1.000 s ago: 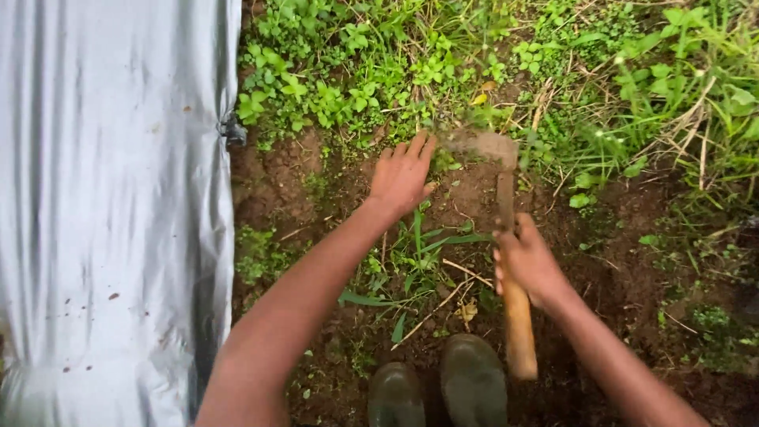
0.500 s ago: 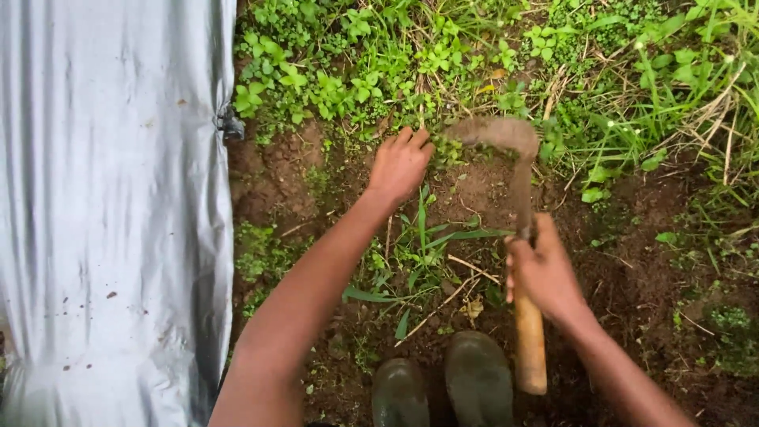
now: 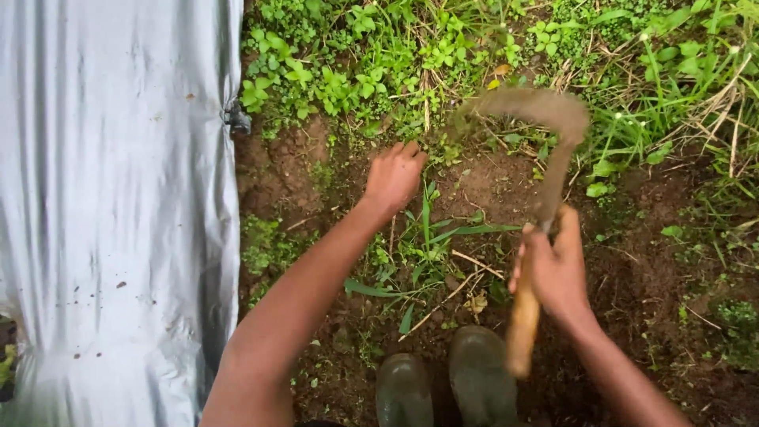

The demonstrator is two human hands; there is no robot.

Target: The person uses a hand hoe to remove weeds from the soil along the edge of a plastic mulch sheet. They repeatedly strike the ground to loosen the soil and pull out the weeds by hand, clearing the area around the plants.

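From the head camera we see our right hand (image 3: 556, 265) wrapped tightly round the pale wooden handle of a curved, soil-caked metal sickle (image 3: 545, 134), its blade raised over the far weeds. Our left hand (image 3: 393, 175) rests with fingers curled on the bare brown soil (image 3: 482, 186), gripping nothing we can make out. A grey plastic sheet (image 3: 118, 198) lies left, dark rubber boots (image 3: 443, 383) near.

Left hand (image 3: 393, 177) reaches forward, fingers curled; right hand (image 3: 553, 269) is clenched, arm bent.
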